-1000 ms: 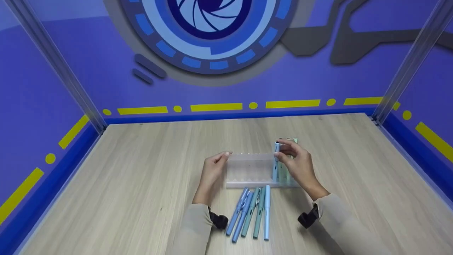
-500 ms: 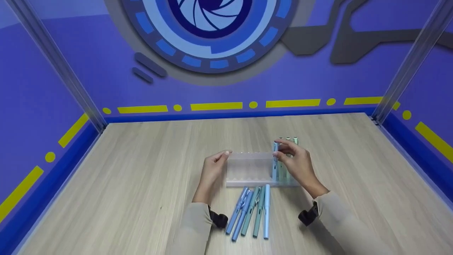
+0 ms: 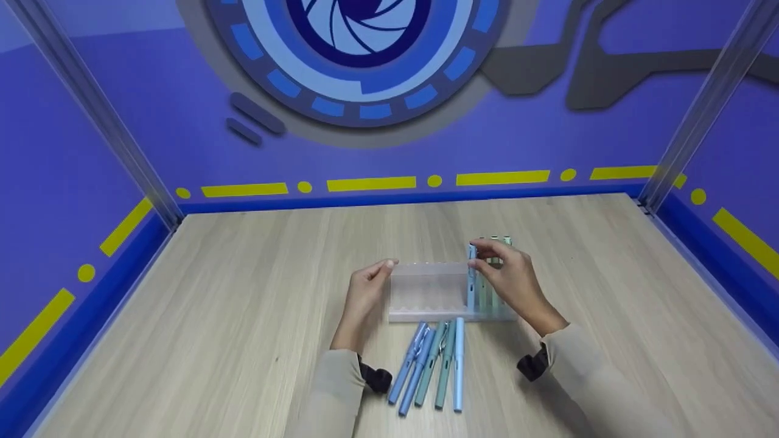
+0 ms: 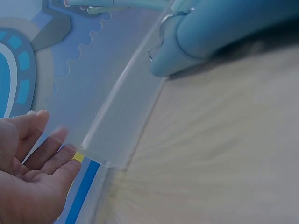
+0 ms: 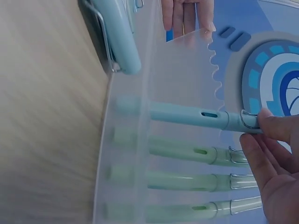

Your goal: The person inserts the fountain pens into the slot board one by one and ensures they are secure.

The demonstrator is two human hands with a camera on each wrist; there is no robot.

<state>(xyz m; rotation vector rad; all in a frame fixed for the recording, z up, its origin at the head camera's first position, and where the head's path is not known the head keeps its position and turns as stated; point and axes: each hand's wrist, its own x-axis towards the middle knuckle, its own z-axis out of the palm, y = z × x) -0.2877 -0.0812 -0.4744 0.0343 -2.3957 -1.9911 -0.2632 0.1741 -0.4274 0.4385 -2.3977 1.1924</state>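
Note:
A clear plastic pen stand point(image 3: 428, 293) with a scalloped top edge stands on the table. My left hand point(image 3: 364, 295) holds its upper left corner between thumb and fingers. With thumb and fingertips, my right hand point(image 3: 512, 281) pinches the capped upper end of a light blue fountain pen point(image 5: 182, 114). That pen is upright in the stand, its lower end behind the front ledge. Beside it, to the right, stand 3 pale green pens point(image 5: 180, 179), partly covered by the right hand in the head view.
In front of the stand several capped pens lie side by side: blue pens point(image 3: 406, 365), dark green pens point(image 3: 446, 368) and a light blue pen point(image 3: 459, 365). The wooden table point(image 3: 255, 286) is bounded by blue printed walls point(image 3: 377, 161).
The right hand and the light blue pen have shifted very slightly left along the stand. The left hand stays at the corner, and the lying pens have not moved.

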